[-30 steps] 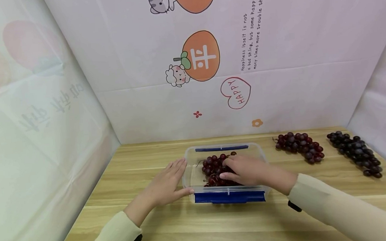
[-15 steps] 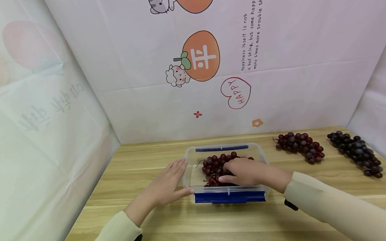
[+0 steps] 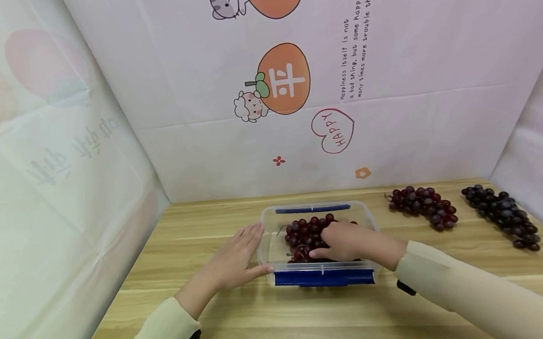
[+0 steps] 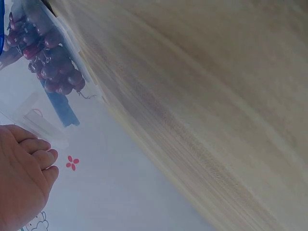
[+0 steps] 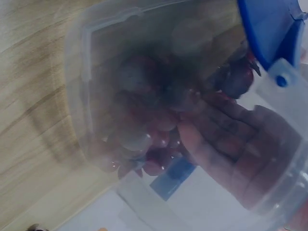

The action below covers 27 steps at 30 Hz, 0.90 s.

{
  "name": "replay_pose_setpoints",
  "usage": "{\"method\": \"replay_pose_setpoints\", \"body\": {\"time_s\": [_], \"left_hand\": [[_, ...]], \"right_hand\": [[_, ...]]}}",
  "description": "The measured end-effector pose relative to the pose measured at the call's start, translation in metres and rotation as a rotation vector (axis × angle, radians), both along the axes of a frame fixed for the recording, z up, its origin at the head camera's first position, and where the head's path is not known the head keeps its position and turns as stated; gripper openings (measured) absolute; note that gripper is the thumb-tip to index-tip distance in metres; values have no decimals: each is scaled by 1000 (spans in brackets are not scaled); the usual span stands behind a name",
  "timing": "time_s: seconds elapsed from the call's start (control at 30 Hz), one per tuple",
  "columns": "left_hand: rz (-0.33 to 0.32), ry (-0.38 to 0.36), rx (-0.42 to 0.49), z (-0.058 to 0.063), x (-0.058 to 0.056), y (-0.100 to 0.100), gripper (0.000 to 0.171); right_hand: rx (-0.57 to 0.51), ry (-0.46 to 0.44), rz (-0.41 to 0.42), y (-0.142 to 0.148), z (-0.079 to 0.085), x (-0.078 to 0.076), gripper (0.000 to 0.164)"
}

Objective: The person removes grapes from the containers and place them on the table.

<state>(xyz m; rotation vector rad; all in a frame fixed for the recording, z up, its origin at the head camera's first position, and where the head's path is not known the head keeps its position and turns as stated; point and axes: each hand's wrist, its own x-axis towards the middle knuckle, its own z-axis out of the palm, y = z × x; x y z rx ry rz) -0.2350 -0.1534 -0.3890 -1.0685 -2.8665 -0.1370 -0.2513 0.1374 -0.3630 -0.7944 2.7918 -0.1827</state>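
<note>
A clear plastic storage box (image 3: 269,247) with blue latches stands mid-table in the head view. Dark red grapes (image 3: 308,230) fill its middle and right. My left hand (image 3: 232,259) rests against the box's left wall, fingers straight and thumb near the front corner; the left wrist view also shows this hand (image 4: 24,178) beside the see-through wall. Inside the box, my right hand (image 3: 345,240) grips the grapes from above with bent fingers. Through the hazy wall in the right wrist view, its fingers (image 5: 216,125) reach in among the grapes (image 5: 154,139), which hide their tips.
To the right of the box lies a bunch of red grapes (image 3: 423,207). Farther right is a bunch of black grapes (image 3: 501,215). A printed white sheet (image 3: 214,158) rises behind the wooden table (image 3: 199,224), with more sheeting at both sides.
My right hand has moved slightly toward me within the box, its fingers bending more. Grapes at the box's right side have come into view behind it. My left hand has stayed still.
</note>
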Motion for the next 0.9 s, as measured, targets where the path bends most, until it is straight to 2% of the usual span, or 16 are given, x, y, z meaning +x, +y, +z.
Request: {"method": "replay_pose_setpoints", "body": {"time_s": [0.2, 0.53, 0.77, 0.9], "left_hand": [[-2, 6, 3, -1, 0, 0, 97], [-9, 11, 7, -2, 0, 0, 97], [-17, 18, 11, 0, 0, 0, 96], [-17, 16, 11, 0, 1, 1, 96]], "right_hand": [[6, -23, -8, 0, -2, -1, 54], [-10, -116, 7, 1, -5, -5, 53], [-9, -205, 13, 3, -3, -10, 36], [-14, -230, 17, 5, -3, -11, 49]]}}
